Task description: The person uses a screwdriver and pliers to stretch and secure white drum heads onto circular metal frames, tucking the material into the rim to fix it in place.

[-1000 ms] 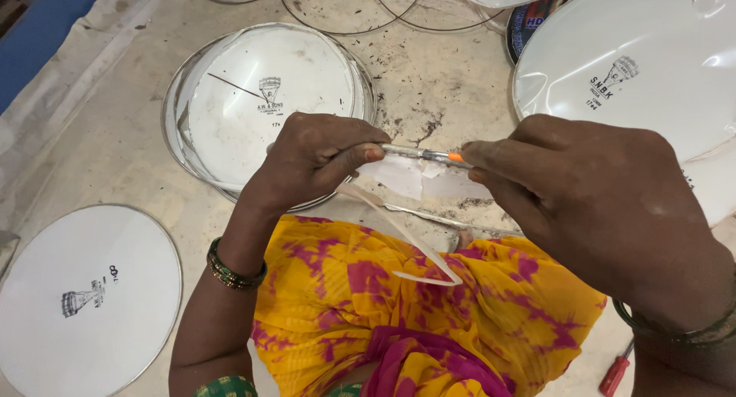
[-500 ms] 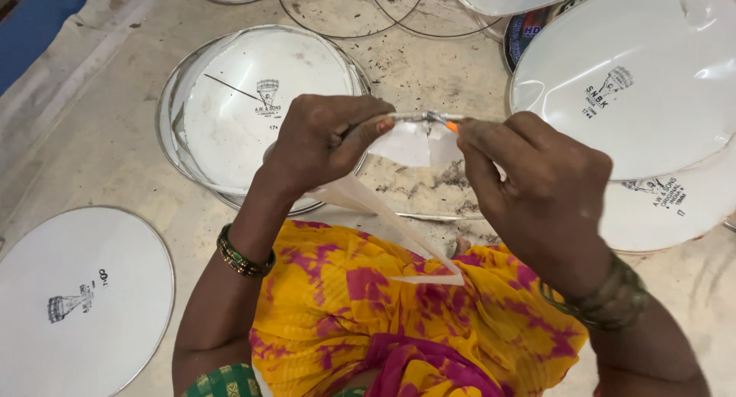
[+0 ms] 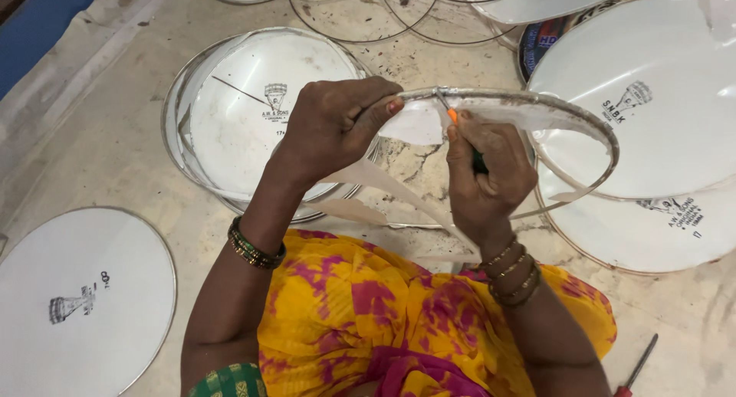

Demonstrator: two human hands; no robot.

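L hand point(image 3: 337, 125) grips 1 metal hoop point(image 3: 583, 117), R hand point(image 3: 483, 171) 1 cutter point(image 3: 454, 119)

White round drumheads point(image 3: 80, 305) lie around, bare wire hoops point(image 3: 360, 14) beyond, a red-handled screwdriver point(image 3: 635, 370) nearby

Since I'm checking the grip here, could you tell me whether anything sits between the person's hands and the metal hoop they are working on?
Nothing visible does. The left hand grips the metal hoop directly; the right hand presses a small tool against its rim.
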